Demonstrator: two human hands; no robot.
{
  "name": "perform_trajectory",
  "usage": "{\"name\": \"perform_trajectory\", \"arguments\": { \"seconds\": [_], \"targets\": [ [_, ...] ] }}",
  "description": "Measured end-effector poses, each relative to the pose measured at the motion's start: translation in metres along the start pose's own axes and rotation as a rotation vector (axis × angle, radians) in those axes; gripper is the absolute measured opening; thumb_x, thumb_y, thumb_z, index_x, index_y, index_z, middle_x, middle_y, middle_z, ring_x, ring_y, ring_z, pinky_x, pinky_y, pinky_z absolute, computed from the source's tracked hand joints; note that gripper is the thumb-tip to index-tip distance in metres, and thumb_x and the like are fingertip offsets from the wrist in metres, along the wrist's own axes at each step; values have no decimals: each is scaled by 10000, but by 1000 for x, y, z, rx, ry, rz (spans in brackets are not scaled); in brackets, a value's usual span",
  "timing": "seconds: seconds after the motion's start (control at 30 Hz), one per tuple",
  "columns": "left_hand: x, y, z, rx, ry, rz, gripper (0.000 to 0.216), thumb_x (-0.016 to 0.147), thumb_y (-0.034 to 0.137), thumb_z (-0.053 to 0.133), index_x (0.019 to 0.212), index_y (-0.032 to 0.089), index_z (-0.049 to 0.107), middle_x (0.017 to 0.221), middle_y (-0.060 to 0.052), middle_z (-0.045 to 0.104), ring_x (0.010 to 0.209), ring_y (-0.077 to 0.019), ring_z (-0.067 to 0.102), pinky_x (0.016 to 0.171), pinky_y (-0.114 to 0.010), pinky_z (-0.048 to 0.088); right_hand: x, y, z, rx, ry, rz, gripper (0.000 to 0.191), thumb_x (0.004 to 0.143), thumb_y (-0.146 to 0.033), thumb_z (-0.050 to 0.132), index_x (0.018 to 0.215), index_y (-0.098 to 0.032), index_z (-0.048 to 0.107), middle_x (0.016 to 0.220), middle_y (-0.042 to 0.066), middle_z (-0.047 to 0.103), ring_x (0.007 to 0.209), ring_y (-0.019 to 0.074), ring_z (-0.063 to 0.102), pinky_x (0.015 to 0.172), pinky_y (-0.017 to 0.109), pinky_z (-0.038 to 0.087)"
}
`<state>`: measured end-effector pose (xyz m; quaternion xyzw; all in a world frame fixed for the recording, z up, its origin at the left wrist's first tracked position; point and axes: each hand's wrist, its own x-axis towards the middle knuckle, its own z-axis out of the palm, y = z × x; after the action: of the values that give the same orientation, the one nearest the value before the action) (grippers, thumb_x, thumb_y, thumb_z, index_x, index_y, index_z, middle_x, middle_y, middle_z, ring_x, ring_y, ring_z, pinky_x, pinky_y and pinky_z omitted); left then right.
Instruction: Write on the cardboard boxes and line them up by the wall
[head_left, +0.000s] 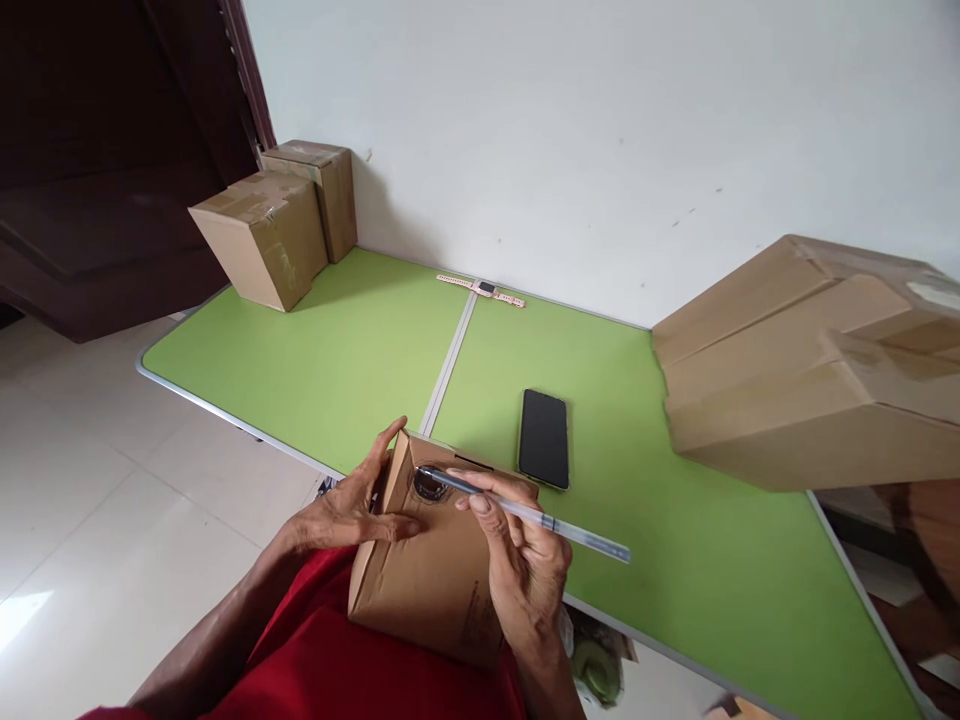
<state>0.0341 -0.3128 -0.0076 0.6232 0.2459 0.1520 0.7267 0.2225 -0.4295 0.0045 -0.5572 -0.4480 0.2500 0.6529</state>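
Observation:
A brown cardboard box (420,585) rests tilted against my lap at the table's near edge. My left hand (360,505) grips its left side, thumb lying on the face towards me and fingers round the edge. Between the thumb and fingers of my right hand (521,545) is a pen (577,537) with a clear barrel. Its tip touches or hovers by the upper rim of a dark round patch (431,485) on the box. Thin dark lines ring that patch; whether it is a hole or ink I cannot tell.
A black phone (544,438) lies on the green folding table (345,350), just beyond the box. Further back is a pink-strapped watch (486,289). Cardboard boxes stand at the left (262,235) and right (810,380). A white wall (562,130) bounds the table's far side.

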Motion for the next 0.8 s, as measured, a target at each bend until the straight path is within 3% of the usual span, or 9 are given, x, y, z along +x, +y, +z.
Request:
{"name": "perform_trajectory", "arguments": {
  "seconds": [0.13,0.33,0.53,0.67,0.8],
  "targets": [
    [0,-1,0,4,23,-15,1259,893,252,833,1728,400,-97,1629,-130,492,1420,-334,562,1244,-569,403,2,1,0,-21,-73,-2,218,1054,-257,646,1163,-346,812,1083,14,839,899,144,785,937,268,630],
    [0,1,1,3,27,-4,1268,905,279,835,1726,383,-126,1569,-144,554,1383,-339,601,1210,-569,437,1,-4,-4,-25,-138,13,203,1040,-260,660,1152,-336,811,1027,10,828,798,120,754,821,222,624],
    [-2,-4,-1,-37,39,-18,1260,907,252,836,1726,398,-109,1601,-118,538,1497,-347,518,1260,-550,398,-4,3,-19,-83,-41,39,117,1037,-289,667,1013,-261,778,836,-8,761,643,98,663,621,190,561],
    [-2,-5,-1,-18,43,-18,1260,904,271,840,1730,389,-105,1652,-130,483,1506,-369,512,1273,-570,380,6,7,-26,-102,63,44,127,1044,-309,664,986,-239,753,835,-3,746,624,93,642,614,204,553],
    [-1,-1,1,-65,43,-32,1262,900,268,835,1726,404,-111,1656,-122,484,1509,-384,516,1250,-577,422,21,3,-15,-81,82,-11,113,1039,-318,679,992,-230,733,885,10,764,629,95,663,632,223,569]
  ]
}}
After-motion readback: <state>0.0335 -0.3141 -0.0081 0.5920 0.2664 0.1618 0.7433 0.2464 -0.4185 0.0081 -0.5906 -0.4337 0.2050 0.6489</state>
